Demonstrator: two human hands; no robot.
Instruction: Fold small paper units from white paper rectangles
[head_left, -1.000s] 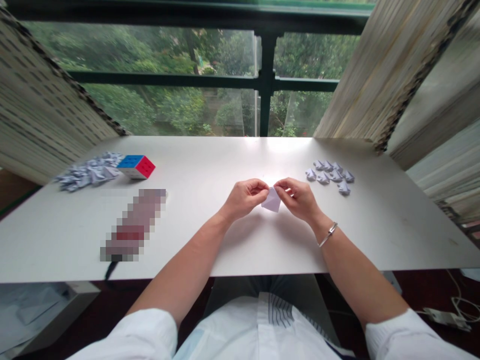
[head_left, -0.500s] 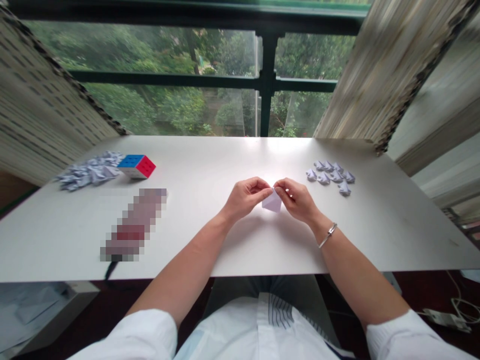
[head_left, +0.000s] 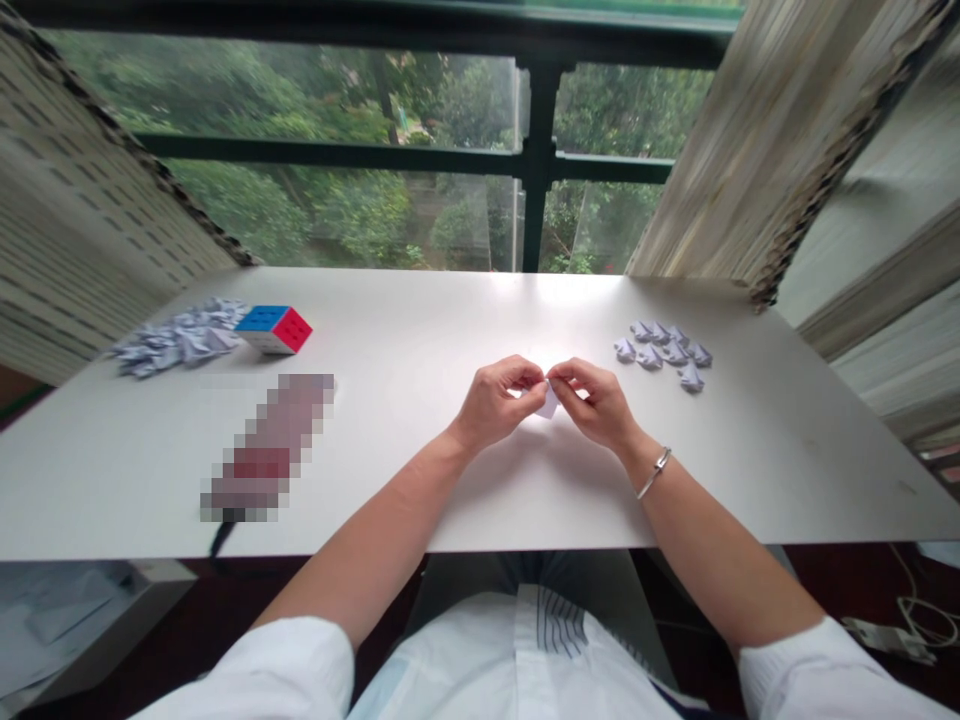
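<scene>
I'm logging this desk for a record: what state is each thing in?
White paper: pinched between both hands, partly hidden
Left hand: closed on the paper
Right hand: likewise closed on it
Puzzle cube: blue side up
Left paper pieces: folded, heaped together
Right paper pieces: folded, loosely clustered
Pixelated object: lying down, details obscured
Bracelet: worn
Curtains: drawn aside

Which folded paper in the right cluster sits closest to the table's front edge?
The folded paper alone at the front of the cluster, right of its middle; the others lie farther back.
</scene>
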